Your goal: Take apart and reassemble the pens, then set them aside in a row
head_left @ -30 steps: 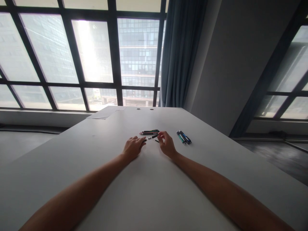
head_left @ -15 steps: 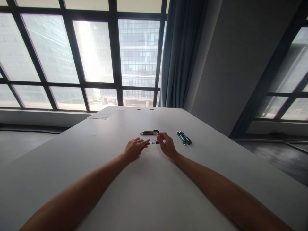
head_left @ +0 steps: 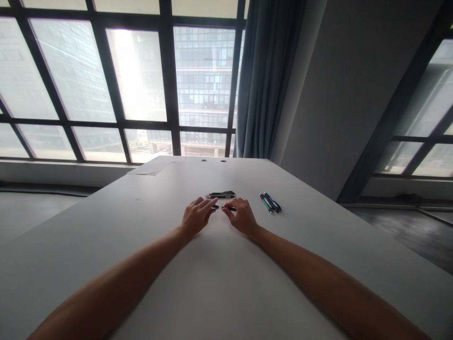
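Observation:
Over the middle of the white table (head_left: pixel 212 264), my left hand (head_left: pixel 197 217) is closed with its fingertips on a short dark pen part (head_left: pixel 215 207). Facing it, my right hand (head_left: pixel 243 217) pinches another dark pen part (head_left: pixel 231 208) between thumb and fingers. A narrow gap lies between the two parts, with a small light-coloured tip in it. Fingers hide most of both parts. Just beyond the hands lies a bundle of several pens (head_left: pixel 221 194), placed crosswise.
Right of my hands, several pens with green, black and blue parts (head_left: pixel 271 202) lie slanted together. White paper sheets (head_left: pixel 150 166) rest at the table's far left edge. Two dark round spots (head_left: pixel 223 161) mark the far end, near the curtain (head_left: pixel 265 85) and windows.
Half a second ago a pen with a clear middle section spanned both hands. Now a gap shows between two parts, and the right thumb has moved left, towards the left hand.

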Available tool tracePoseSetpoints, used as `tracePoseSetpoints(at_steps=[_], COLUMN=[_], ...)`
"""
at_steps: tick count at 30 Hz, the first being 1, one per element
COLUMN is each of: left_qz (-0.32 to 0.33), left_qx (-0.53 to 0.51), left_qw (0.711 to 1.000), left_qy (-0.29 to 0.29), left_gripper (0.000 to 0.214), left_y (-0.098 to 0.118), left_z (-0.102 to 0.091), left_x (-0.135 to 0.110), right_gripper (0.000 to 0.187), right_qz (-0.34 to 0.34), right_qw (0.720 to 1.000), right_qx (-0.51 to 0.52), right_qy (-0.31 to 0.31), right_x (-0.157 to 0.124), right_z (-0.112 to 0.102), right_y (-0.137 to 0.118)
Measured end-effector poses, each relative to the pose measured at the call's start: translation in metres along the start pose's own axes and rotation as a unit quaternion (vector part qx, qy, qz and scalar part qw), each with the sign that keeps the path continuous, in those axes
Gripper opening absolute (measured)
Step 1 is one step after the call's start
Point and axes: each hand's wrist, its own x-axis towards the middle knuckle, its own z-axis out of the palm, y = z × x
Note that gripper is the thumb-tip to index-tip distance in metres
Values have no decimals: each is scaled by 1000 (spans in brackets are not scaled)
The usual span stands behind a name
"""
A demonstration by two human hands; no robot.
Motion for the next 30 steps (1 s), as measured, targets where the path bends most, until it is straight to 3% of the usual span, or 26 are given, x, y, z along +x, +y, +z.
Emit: tracePoseSetpoints(at_steps=[4,9,18,22,25,30], left_qz=[-47,-49,-129,-183,-205,-190], left_qx=[11,4,41,47,47,39], left_qw=[999,999,989,978,971,973], left_qy=[10,6,-60,-93,-112,-124], left_gripper=[34,31,28,29,29,28], left_y=[1,0,8,9,9,12], left_z=[-2,-3,-7,-7,-8,-11], left_x=[0,0,4,5,6,7], right_gripper=[8,6,29,51,46,43], right_qz=[-34,-59,68,119,121,70], right_qw=[999,998,975,965,971,980], right_qx=[-1,8,115,164,151,151], right_qy=[3,16,175,165,137,106], right_x=[0,-1,4,5,4,2], right_z=[-1,1,0,3,6,7], right_y=[-2,-1,3,11,13,11])
